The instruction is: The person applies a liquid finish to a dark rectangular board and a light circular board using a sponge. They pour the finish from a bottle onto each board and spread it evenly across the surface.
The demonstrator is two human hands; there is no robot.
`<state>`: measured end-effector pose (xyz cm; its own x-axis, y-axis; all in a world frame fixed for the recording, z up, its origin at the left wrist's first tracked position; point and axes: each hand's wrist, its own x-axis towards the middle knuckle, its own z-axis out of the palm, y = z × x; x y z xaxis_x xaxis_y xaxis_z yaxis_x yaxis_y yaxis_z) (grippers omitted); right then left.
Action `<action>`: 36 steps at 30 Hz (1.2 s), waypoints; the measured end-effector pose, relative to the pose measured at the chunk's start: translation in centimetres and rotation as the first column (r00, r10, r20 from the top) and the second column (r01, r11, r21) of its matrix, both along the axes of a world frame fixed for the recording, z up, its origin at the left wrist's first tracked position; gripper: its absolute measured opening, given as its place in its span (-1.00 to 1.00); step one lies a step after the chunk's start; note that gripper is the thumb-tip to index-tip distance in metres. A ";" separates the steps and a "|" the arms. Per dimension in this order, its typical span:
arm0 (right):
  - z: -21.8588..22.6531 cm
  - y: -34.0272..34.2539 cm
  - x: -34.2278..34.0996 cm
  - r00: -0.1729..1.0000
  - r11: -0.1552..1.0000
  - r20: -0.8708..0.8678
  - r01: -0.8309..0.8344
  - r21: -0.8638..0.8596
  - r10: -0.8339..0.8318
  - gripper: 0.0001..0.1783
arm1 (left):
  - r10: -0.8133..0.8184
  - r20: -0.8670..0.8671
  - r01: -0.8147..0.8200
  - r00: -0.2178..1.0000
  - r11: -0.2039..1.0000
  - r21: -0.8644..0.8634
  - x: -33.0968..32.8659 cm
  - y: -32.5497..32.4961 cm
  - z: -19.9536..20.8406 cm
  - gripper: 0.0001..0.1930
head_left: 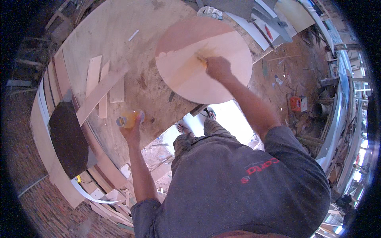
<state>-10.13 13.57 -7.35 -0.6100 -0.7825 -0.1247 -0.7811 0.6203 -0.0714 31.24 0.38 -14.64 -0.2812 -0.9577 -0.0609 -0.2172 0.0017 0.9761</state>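
A round, flat wooden disc lies on the workbench, darker along its far side and paler nearer me. An amber, wet-looking smear spreads over its middle. My right hand is closed above this smear, fingers pointing left. Whatever it grips is mostly hidden, and I cannot make out its kind. Off to the left, my left hand wraps round a clear container with yellow-orange contents. The container is tilted, with a pale round end toward the left.
Loose wooden strips lie crossed on the workbench, left of the disc. A crumpled cloth touches its far edge. A dark sheet rests at far left. Scraps and an orange box are on the floor at right.
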 end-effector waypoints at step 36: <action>2.4 9.0 8.5 0.922 0.965 0.324 -0.251 0.082 0.212 -0.79 | 0.205 0.030 -0.201 0.978 0.974 -0.107 -0.8 5.9 -2.7 0.03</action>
